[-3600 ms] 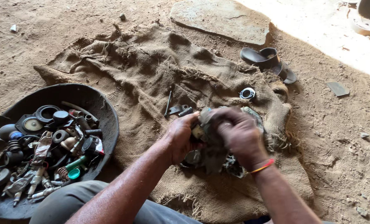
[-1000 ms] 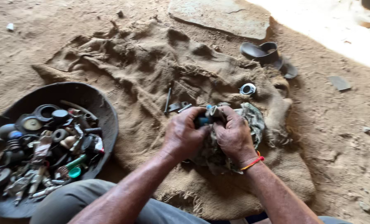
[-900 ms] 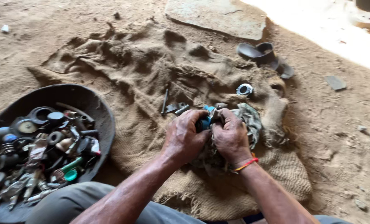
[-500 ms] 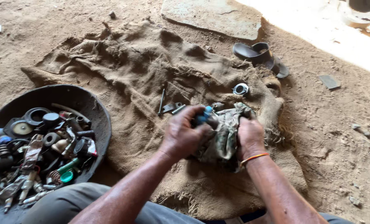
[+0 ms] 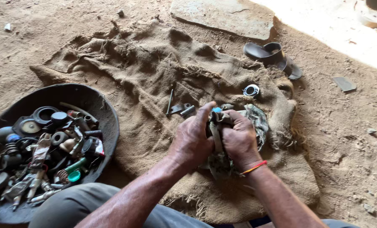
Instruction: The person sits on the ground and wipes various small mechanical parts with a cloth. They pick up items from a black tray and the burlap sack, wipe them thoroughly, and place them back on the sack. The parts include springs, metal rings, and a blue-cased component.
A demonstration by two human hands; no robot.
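— How many things lay on the burlap sack (image 5: 154, 76) just then?

— One dirty rag (image 5: 256, 122), bunched between the two hands. Beside it sat three small metal pieces: one thin rod (image 5: 170, 101), one flat bracket (image 5: 176, 109) and one short spring (image 5: 188, 111). One round bearing ring (image 5: 251, 90) lay further off, and one dark sandal (image 5: 273, 55) rested at the sack's far edge. One flat stone slab (image 5: 226, 17) lay on the dirt floor beyond.

— And the pan?

— One black round pan (image 5: 100, 105) to the person's left, heaped with parts too tangled to count.

— How were the hands set?

— The left hand (image 5: 192, 137) and right hand (image 5: 239, 139) were pressed close, knuckles nearly touching, both clenched around the rag and a small blue-tipped part (image 5: 216, 110) poking out at the top. The left thumb pointed up along it. An orange band (image 5: 254, 167) circled the right wrist. Both forearms reached forward from the lap.

— Anything different from half a second before?

— Yes. The right hand had been lower on the rag, a little apart from the left; it had since come up against it.
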